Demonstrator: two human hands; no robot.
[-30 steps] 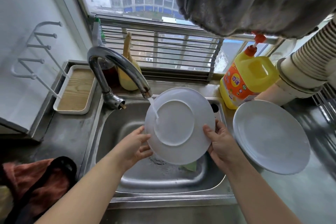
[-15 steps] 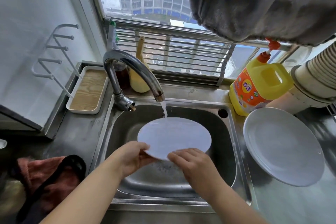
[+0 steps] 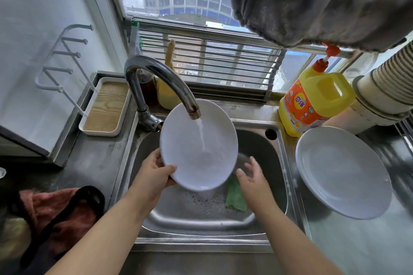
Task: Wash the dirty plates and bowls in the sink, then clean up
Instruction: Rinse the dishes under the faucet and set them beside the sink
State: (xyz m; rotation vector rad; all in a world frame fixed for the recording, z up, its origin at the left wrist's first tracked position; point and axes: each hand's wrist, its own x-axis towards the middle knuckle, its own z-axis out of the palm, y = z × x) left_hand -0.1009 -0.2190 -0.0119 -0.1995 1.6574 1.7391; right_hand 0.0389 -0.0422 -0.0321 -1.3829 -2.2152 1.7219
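The left hand (image 3: 154,176) grips the white plate (image 3: 199,145) by its lower-left rim — tilted, face toward the camera, under the tap (image 3: 156,80) stream; the right hand (image 3: 252,176) hovers apart, fingers relaxed.

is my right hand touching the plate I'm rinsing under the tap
Apart. The head view shows the right hand open beside the plate, with wet sink showing between its fingers and the rim; only the left hand grips it.
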